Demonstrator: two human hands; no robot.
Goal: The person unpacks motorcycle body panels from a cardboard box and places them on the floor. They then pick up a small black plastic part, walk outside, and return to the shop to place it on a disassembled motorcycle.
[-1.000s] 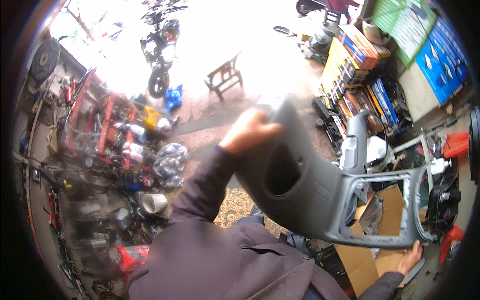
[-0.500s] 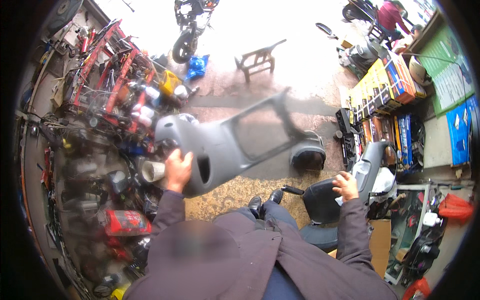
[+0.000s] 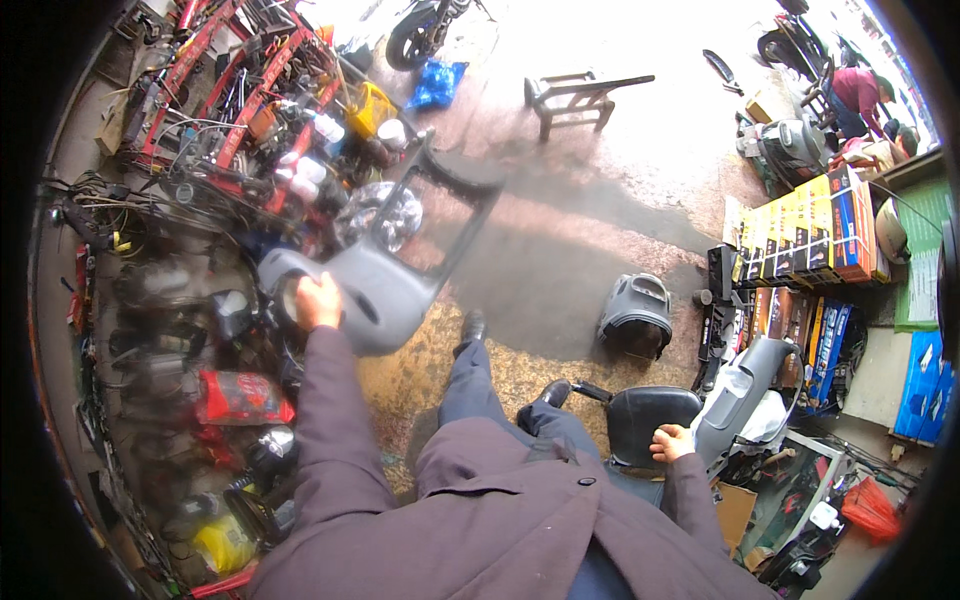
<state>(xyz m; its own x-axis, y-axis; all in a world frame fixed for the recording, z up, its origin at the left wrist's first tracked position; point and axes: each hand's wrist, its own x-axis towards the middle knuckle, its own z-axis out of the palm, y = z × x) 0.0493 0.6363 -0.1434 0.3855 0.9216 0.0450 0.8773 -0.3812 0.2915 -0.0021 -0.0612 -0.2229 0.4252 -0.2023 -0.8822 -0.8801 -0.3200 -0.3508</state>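
My left hand (image 3: pixel 320 301) grips a grey plastic scooter body panel (image 3: pixel 385 300) at its near left end, thumb over the edge. The panel is held tilted above the floor; its frame-like far part with a large opening points up and away. My right hand (image 3: pixel 672 443) hangs at my right with fingers curled in and nothing visible in them. Close beside it are a black seat (image 3: pixel 650 420) and another long grey plastic panel (image 3: pixel 745 395), which leans upright; I cannot tell whether the hand touches either.
Tools and parts crowd a red rack (image 3: pixel 240 110) and the floor on my left, including a red bag (image 3: pixel 245 398). Ahead stand a small stool (image 3: pixel 575 98) and a dark grey scooter part (image 3: pixel 638 315). Stacked boxes (image 3: pixel 810 230) line the right; a person (image 3: pixel 858 100) sits beyond.
The held panel has swung left, its framed part turning from the right to point away. My right hand has lowered and its fingers have curled. My view has shifted, and my left foot has stepped forward.
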